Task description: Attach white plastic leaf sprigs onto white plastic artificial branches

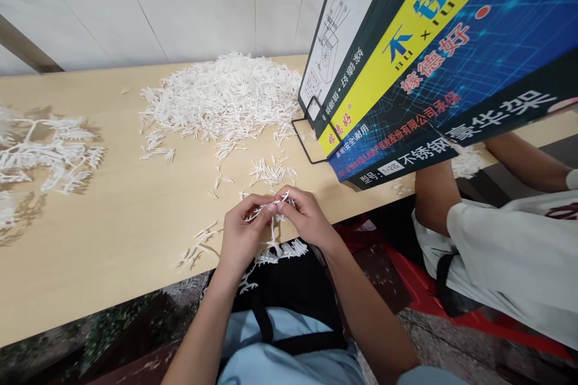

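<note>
Close together over the table's front edge, my left hand (pixel 246 231) and my right hand (pixel 304 216) pinch a white branched plastic sprig (pixel 273 228) between thumbs and fingertips. Its thin stem hangs down between the hands; the fingers hide part of it. Below, more white branched pieces (pixel 282 251) lie on the black apron (pixel 293 289) across my lap. A few loose white sprigs (pixel 201 246) rest on the table left of my left hand. Just beyond my fingers is a small cluster of white bits (pixel 273 172).
A large heap of white pieces (pixel 221 96) lies near the tiled wall (pixel 203 18). Branched white frames (pixel 49 153) sit at the left on the wooden table (pixel 112 240). A printed carton (pixel 433 66) stands at right beside a black wire stand (pixel 311 138). Behind it sits another person in a white shirt (pixel 510 240).
</note>
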Demonstrator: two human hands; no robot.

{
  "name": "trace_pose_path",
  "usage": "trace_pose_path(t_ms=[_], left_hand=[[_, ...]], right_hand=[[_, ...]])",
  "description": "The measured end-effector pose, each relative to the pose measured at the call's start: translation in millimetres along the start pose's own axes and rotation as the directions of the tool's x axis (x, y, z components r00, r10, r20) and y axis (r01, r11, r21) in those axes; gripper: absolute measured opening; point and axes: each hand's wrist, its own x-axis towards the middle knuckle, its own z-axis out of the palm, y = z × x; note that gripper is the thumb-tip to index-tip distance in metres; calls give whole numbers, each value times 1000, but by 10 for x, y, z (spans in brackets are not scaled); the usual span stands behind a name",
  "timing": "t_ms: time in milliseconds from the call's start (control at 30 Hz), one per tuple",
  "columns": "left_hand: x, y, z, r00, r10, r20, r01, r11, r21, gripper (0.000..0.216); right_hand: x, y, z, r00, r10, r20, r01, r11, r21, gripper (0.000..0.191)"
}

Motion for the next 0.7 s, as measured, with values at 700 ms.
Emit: trace_pose_path(t_ms=[700], left_hand=[[96, 232, 61, 899, 437, -25, -406, 854, 326, 22]], right_hand=[[-6, -77, 33, 987, 123, 106, -130, 989, 64, 18]])
